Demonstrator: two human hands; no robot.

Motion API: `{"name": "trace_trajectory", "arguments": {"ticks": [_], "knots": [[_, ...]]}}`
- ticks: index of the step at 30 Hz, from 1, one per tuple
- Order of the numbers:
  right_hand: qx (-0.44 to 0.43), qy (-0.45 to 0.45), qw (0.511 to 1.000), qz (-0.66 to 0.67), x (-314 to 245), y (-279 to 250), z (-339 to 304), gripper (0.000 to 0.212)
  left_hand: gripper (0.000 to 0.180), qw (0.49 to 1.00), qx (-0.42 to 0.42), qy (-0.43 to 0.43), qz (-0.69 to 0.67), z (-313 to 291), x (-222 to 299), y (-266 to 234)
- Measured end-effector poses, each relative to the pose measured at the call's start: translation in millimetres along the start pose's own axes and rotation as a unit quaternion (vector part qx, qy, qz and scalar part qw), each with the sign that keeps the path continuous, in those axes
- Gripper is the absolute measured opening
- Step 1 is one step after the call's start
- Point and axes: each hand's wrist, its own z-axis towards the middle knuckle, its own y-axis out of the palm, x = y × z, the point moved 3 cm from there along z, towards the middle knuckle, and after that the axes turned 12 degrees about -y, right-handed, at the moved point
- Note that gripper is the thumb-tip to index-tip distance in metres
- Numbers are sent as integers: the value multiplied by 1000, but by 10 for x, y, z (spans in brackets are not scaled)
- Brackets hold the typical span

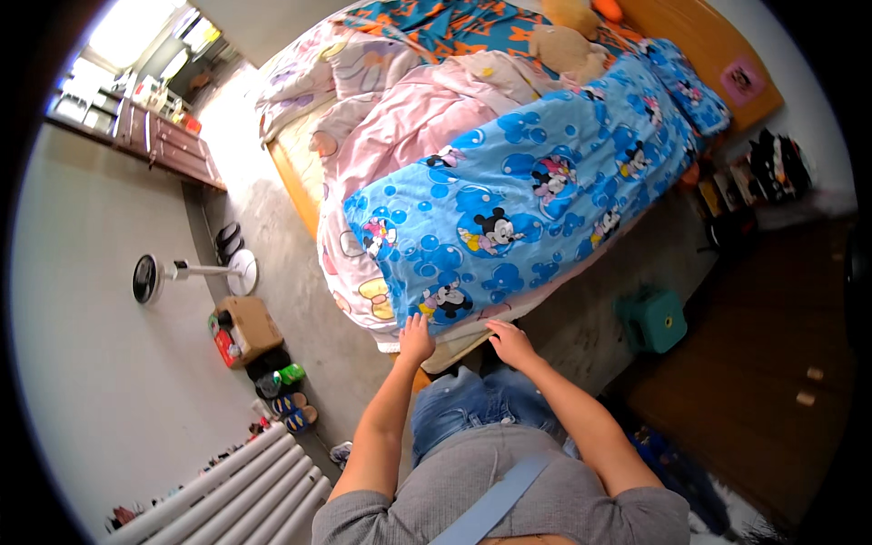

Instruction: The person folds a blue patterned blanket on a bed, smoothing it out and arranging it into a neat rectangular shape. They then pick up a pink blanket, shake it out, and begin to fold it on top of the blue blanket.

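A blue quilt (518, 195) with cartoon mouse figures and bubble shapes lies spread along the near side of the bed. At its near-left corner, my left hand (417, 341) rests at the hem with its fingers stretched forward and slightly apart. A little to the right is my right hand (512, 344), its fingers extended leftward beside the bed's near edge; nothing shows in it. Beneath the quilt, a pink and white patterned cover (413, 113) lies rumpled and hangs over the bed's foot. Whether the left fingertips press on cloth is hard to see.
A matching blue pillow (695, 91) and a beige plush toy (568, 53) lie near the wooden headboard (749, 45). A teal stool (651, 320) stands to the right. Left of the bed are a white fan (242, 272), a cardboard box (252, 329), slippers (298, 416) and a white radiator (232, 495).
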Motion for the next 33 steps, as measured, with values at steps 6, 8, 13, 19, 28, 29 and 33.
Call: {"name": "trace_trajectory", "arguments": {"ticks": [6,8,13,19,28,29,33], "knots": [[-25,-63,997,-35,194,-238,252,38,70,978,22,-87,-190,-17,207,111],[-26,-90,994,-53,234,-293,351,38,72,977,40,-86,-192,-25,309,54],[-63,-91,992,-62,205,-212,572,44,76,959,82,-91,-255,16,258,177],[-73,-70,993,-61,112,-68,593,43,88,918,268,-123,-265,700,49,-85],[-90,5,993,-74,-5,20,265,44,53,884,68,-247,-392,935,126,-141],[-87,10,993,-79,-58,35,310,47,48,882,81,-231,-402,882,112,-186],[-46,4,998,-51,-465,44,609,65,44,884,136,-155,-419,686,184,-370]]}}
